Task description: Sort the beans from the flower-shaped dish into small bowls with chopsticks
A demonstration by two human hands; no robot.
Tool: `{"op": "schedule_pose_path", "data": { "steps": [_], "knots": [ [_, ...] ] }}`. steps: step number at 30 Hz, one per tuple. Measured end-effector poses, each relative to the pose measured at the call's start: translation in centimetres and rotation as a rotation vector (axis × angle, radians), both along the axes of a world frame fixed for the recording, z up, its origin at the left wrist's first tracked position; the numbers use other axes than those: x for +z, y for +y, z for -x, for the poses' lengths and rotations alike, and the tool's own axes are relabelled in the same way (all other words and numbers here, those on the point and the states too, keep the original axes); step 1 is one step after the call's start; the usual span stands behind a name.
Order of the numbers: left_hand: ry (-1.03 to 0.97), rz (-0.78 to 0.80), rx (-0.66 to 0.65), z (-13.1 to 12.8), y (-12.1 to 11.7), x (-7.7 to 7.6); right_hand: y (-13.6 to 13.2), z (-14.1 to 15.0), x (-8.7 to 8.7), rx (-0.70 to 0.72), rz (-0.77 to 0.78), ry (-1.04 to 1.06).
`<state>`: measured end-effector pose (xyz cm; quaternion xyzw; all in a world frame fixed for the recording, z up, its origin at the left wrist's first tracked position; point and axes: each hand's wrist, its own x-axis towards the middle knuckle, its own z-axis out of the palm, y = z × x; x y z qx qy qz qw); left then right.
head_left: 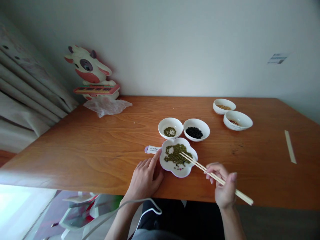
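Chopsticks over the green beans

Your right hand is partly curled around a pair of chopsticks, their tips over the green beans in the flower-shaped dish. Your left hand holds nothing; it is loosely open, palm down on the worktop, with the index finger at the dish's left rim. Just beyond the dish sit a bowl of green beans and, to its right, a bowl of black beans. Farther to the right of the dish, toward the wall, two more white bowls stand close together.
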<state>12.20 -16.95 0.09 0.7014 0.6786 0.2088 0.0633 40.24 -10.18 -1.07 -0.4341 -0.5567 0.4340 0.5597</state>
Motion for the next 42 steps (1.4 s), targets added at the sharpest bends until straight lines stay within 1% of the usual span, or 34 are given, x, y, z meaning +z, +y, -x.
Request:
{"op": "schedule_pose_path", "data": {
  "steps": [8,13,20,25,28,31,33,36,37,39,42],
  "knots": [
    [-0.018,-0.023,0.006,-0.1,0.1,-0.1,0.1,-0.2,-0.1,0.033,-0.017,-0.024],
    [-0.021,-0.003,0.008,-0.1,0.0,-0.1,0.0,-0.2,0.0,0.021,-0.033,-0.02],
    [-0.012,-0.035,0.007,-0.2,0.1,0.0,0.5,-0.2,-0.2,0.027,-0.026,-0.052],
    [-0.018,-0.032,0.007,-0.1,0.1,-0.1,0.8,-0.3,0.6,0.05,-0.045,-0.055],
    [-0.03,-0.021,0.008,-0.1,0.1,0.0,0.8,-0.3,1.2,0.016,-0.066,-0.011],
    [-0.039,-0.024,0.005,-0.2,-0.1,0.1,1.0,-0.3,1.2,-0.054,-0.079,0.062],
    [-0.024,-0.084,0.041,-0.2,-0.3,0.2,1.2,-0.4,0.9,-0.087,-0.075,0.108],
    [0.042,-0.247,0.175,0.3,-0.1,0.5,1.5,-0.4,0.5,-0.1,-0.062,0.154],
    [0.063,-0.284,0.194,0.6,0.2,0.6,1.5,-0.3,0.5,-0.097,-0.057,0.161],
    [0.095,-0.295,0.159,1.3,1.0,1.0,1.3,-0.3,0.4,-0.086,-0.046,0.163],
    [0.151,-0.234,0.058,2.2,2.5,1.6,1.0,-0.3,0.3,-0.081,-0.052,0.161]
  ]
}}
